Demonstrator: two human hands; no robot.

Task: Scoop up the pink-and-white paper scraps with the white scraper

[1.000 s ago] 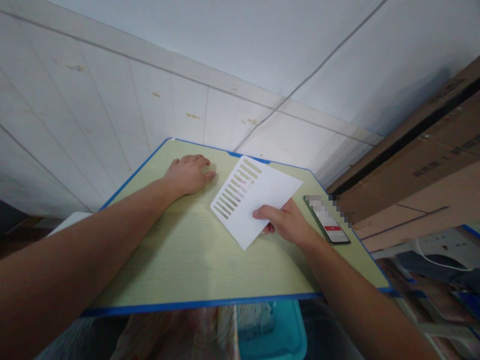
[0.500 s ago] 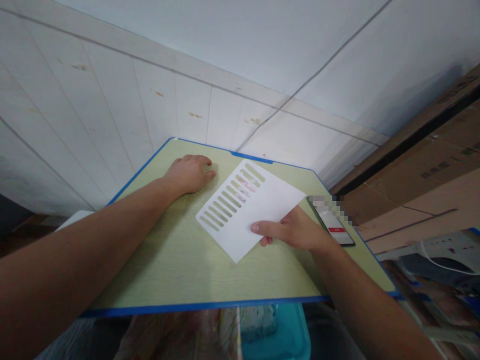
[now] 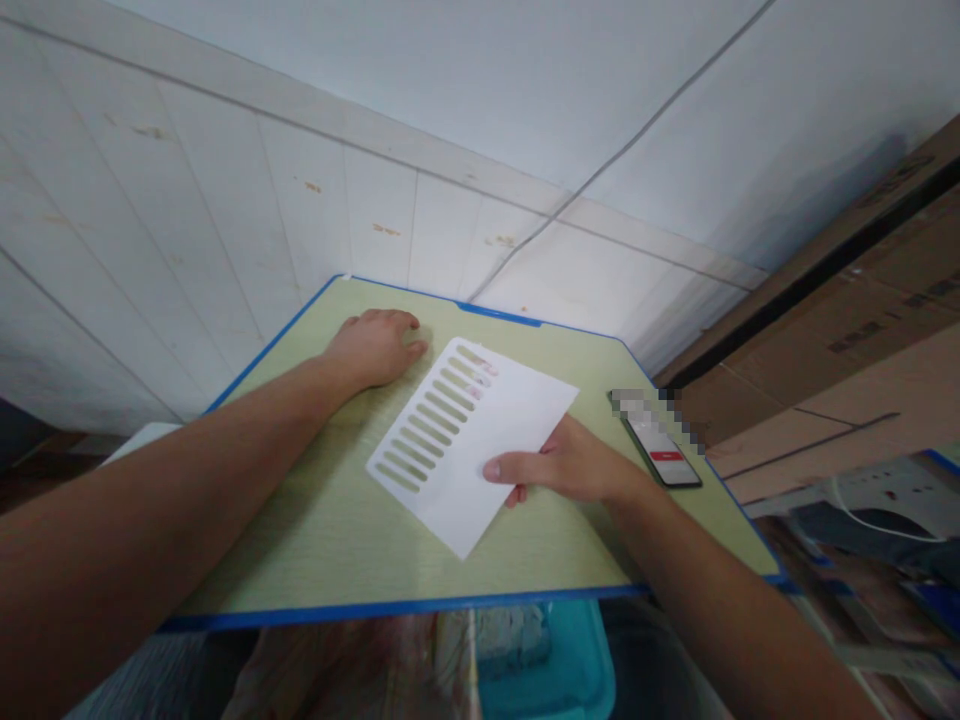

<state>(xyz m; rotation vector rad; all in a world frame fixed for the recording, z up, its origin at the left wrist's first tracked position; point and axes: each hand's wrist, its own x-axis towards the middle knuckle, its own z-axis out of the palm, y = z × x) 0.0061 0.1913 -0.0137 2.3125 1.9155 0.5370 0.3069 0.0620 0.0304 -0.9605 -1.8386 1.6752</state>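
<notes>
A white card (image 3: 491,440) with a row of long rounded slots along its left side is tilted above the table. My right hand (image 3: 555,462) grips its lower right edge, thumb on top and fingers underneath. Through most slots the pale green tabletop shows; near the upper slots a small pinkish patch is visible, too unclear to name. My left hand (image 3: 379,345) rests on the far left of the table (image 3: 330,540), fingers loosely apart and nothing in them. It is a short way from the card's upper left edge, not touching it.
A phone (image 3: 660,445) lies at the table's right side. Beyond the blue rim stands a white panelled wall with a grey cable (image 3: 600,175). Cardboard boxes (image 3: 847,340) are stacked on the right. A turquoise bin (image 3: 592,670) sits below the front edge.
My right hand has moved the card slightly left and toward me, and the card has turned a little. My left hand stays in place on the table.
</notes>
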